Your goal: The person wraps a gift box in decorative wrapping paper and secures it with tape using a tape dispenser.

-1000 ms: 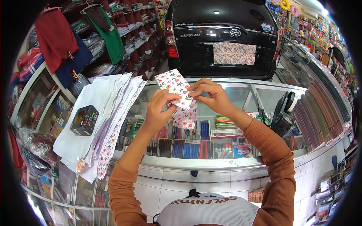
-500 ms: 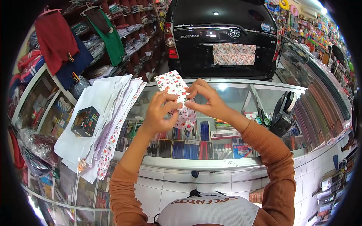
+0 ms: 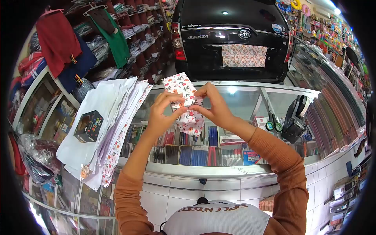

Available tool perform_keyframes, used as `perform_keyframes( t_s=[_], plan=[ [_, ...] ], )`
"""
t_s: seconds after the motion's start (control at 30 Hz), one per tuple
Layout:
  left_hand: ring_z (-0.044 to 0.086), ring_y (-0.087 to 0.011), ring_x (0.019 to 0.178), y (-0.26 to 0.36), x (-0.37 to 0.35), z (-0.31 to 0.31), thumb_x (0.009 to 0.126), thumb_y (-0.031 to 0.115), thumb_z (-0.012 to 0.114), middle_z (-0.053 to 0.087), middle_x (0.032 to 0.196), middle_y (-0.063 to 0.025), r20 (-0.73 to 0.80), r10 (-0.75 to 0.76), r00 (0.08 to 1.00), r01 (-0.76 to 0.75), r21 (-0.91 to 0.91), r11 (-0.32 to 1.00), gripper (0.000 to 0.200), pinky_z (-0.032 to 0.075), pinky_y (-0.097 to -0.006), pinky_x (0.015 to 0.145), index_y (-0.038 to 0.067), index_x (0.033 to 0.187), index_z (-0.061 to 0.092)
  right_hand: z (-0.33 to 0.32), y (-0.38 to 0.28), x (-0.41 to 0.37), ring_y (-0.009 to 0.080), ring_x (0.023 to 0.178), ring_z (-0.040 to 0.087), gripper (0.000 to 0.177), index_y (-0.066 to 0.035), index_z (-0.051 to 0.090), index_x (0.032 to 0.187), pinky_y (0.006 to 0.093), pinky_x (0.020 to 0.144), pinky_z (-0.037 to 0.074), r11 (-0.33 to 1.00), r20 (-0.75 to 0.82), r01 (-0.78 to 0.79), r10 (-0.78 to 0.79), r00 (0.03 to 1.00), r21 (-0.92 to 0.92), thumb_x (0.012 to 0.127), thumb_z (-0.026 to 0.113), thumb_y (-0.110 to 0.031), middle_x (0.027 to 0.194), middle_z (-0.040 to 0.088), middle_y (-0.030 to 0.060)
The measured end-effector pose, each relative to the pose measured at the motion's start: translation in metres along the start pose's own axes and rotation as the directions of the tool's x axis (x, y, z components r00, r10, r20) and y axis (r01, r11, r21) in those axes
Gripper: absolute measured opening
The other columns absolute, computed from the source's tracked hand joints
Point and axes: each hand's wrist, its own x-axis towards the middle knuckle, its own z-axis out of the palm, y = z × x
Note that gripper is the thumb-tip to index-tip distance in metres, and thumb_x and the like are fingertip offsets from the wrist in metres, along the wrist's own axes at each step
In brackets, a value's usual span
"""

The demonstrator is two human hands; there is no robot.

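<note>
Both my hands hold a small parcel wrapped in white floral paper (image 3: 184, 100) above a glass display counter (image 3: 243, 98). My left hand (image 3: 162, 113) grips its left side, thumb pressed on the paper. My right hand (image 3: 213, 103) pinches a fold at its right end with fingertips. A loose flap of the paper hangs down below my hands. What is inside the wrapping is hidden.
A stack of white and floral wrapping sheets (image 3: 105, 125) lies on the counter's left, with a small black box (image 3: 88, 126) on top. A black tape dispenser (image 3: 295, 117) and scissors (image 3: 273, 124) sit to the right. Behind the counter stands a black car (image 3: 231, 35).
My hands have drawn closer together on the parcel. The right fingers moved down onto the fold and the left thumb shifted up against the paper.
</note>
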Motion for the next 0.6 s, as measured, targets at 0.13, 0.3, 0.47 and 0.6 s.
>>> perform_keyframes(
  t_s=[0.13,0.3,0.47,0.6],
  plan=[
    [0.06,-0.0216,0.1,0.003,0.001,-0.001,0.071,0.008,0.077,0.063,0.094,-0.0077,0.017,0.004,1.0,-0.004,0.035,0.999,0.022,0.044,-0.0325,0.089,0.005,0.092,0.069,-0.004,0.005,0.001,0.0159,0.099,0.058,0.036,-0.003,0.049,0.111,0.0296,0.087,0.047,0.947,0.015,-0.113,0.114,0.993,0.299,0.082,0.071,-0.007,0.104,0.058,0.0067],
    [0.059,-0.0195,0.092,0.005,0.002,-0.002,0.071,0.009,0.078,0.061,0.09,-0.0061,0.03,0.042,0.999,-0.045,0.109,0.993,0.031,0.045,-0.0305,0.084,0.006,0.1,0.07,-0.005,0.007,0.001,0.0148,0.098,0.061,0.035,-0.004,0.048,0.115,0.0288,0.087,0.048,0.973,0.023,-0.076,0.072,0.997,0.219,0.086,0.067,-0.006,0.105,0.059,0.0067],
    [0.056,-0.0209,0.089,0.003,-0.006,-0.009,0.073,0.011,0.077,0.057,0.09,-0.0064,-0.031,0.117,0.993,-0.106,0.239,0.965,0.033,0.045,-0.0317,0.08,0.007,0.104,0.069,0.006,0.005,-0.015,0.0217,0.113,0.053,0.072,-0.004,0.038,0.127,0.0338,0.093,0.046,0.966,0.033,-0.226,0.223,0.974,0.128,0.073,0.082,-0.023,0.123,0.048,0.0127],
    [0.056,-0.0214,0.09,0.007,-0.013,-0.012,0.074,0.011,0.077,0.057,0.094,-0.008,-0.061,0.062,0.996,-0.044,0.252,0.967,0.033,0.045,-0.031,0.081,0.007,0.106,0.068,0.04,0.01,-0.019,0.0277,0.117,0.048,0.094,-0.002,0.031,0.134,0.0361,0.098,0.041,0.979,0.008,-0.192,0.192,0.981,0.07,0.064,0.088,-0.032,0.128,0.043,0.0165]
  ],
)
